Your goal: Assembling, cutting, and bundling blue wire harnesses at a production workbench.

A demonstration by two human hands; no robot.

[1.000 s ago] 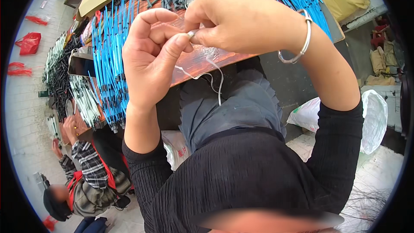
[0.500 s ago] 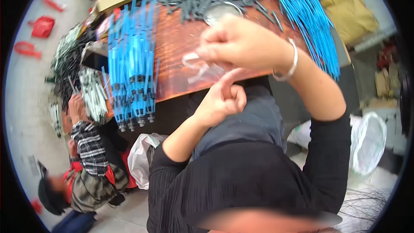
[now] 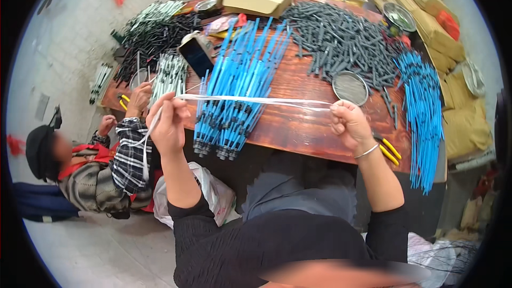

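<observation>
A thin white plastic strip [image 3: 256, 99] is stretched level between my two hands, over the table's near side. My left hand [image 3: 168, 124] pinches it at one end, and a loose tail hangs down beside my forearm. At the other end my right hand [image 3: 352, 127] has its fingers curled round a loop of the strip. Just behind the strip, bundles of blue tubes [image 3: 261, 56] with black ends lie on the brown table [image 3: 298, 122], their near ends passing under it.
Dark grey tubular parts [image 3: 346, 42] lie heaped at the back, near a round metal dish [image 3: 350, 88]. Yellow-handled pliers [image 3: 389, 150] sit by my right wrist. More blue tubes [image 3: 424, 128] hang over the right edge. A co-worker [image 3: 96, 162] works at the left beside a phone [image 3: 196, 53].
My hands were close together with the white strip bunched between them; now they are wide apart and the strip is drawn out. The view has shifted, showing more of the table.
</observation>
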